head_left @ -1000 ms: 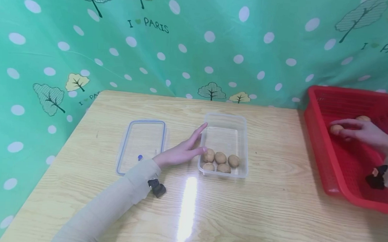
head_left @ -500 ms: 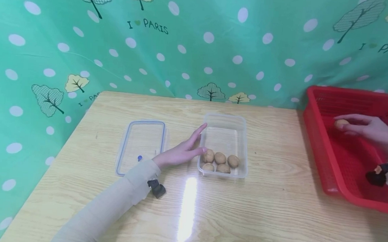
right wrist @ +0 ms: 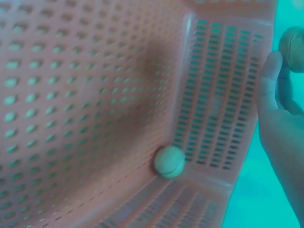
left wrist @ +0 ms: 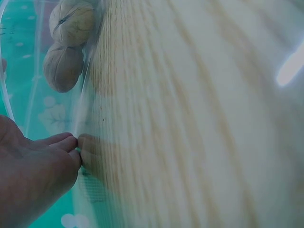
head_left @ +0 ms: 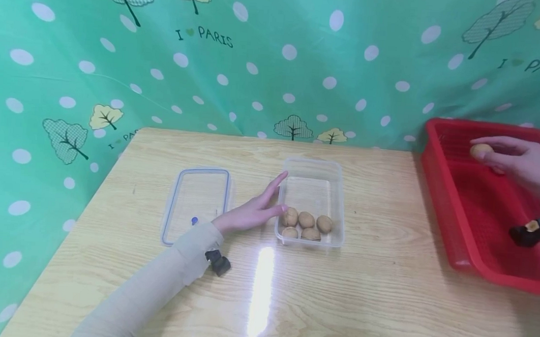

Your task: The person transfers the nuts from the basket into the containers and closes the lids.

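Observation:
My right hand (head_left: 518, 162) pinches a walnut (head_left: 480, 150) in the air above the red basket (head_left: 451, 198); the same held walnut (right wrist: 293, 42) shows at my fingertips in the right wrist view. One walnut (right wrist: 169, 161) lies in the basket's corner. My left hand (head_left: 254, 211) rests with straight fingers against the left wall of a clear plastic box (head_left: 314, 170), which holds several walnuts (head_left: 307, 220). Two of those walnuts (left wrist: 70, 21) show through the box wall beside my left hand (left wrist: 35, 171).
The box's clear lid with a blue rim (head_left: 198, 203) lies flat on the wooden table (head_left: 382, 296), left of my left hand. A green dotted cloth (head_left: 257, 61) hangs behind the table. The basket stands at the table's right edge.
My right hand has risen out of the basket with the walnut, from near the floor to above the rim. The left hand has stayed against the box.

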{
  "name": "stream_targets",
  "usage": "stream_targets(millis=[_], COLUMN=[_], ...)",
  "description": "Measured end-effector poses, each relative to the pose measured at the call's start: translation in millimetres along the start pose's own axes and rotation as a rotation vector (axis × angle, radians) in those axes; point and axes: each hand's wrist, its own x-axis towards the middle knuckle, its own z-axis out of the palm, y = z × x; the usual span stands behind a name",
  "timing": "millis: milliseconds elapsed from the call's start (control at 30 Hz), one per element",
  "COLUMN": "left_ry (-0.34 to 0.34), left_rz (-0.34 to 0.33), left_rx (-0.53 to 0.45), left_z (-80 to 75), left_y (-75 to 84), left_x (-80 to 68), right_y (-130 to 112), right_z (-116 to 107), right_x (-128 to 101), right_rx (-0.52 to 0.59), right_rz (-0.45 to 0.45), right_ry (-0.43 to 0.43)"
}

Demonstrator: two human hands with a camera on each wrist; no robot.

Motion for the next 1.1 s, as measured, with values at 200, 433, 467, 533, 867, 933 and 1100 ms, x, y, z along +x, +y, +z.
stream_targets(millis=[200,433,467,533,867,933,1100], left_ry=[0.006,0.014,0.015,0.013,-0.012,-0.012,-0.013], left_rz=[-0.002,-0.009,-0.007,-0.003,-0.022,-0.021,-0.028], left_rx=[0.001,0.01,0.011,0.014,-0.011,-0.013,-0.014], left_z=[0.2,0.3,0.4,0.6,-2.4,-3.1,-3.2], left_y=[-4.8,-3.8,-4.0,-4.7,25.7,31.1,27.7], left_x=[1.9,2.3,2.5,2.6,-9.8,-12.0,-9.2], right_y=[-17,-29,-31,-37,-66,-70,-79], right_z=[1,1,2,3,9,10,15], right_x=[-1,-4,-5,-9,-24,-26,-27], right_rx=[-0.036,-0.015,-0.004,0.029,0.215,0.198,0.138], right_rz=[-0.012,-0.067,-0.077,-0.076,-0.103,-0.116,-0.286], right_ry=[0.023,0.092,0.095,0.086,0.021,0.014,0.055])
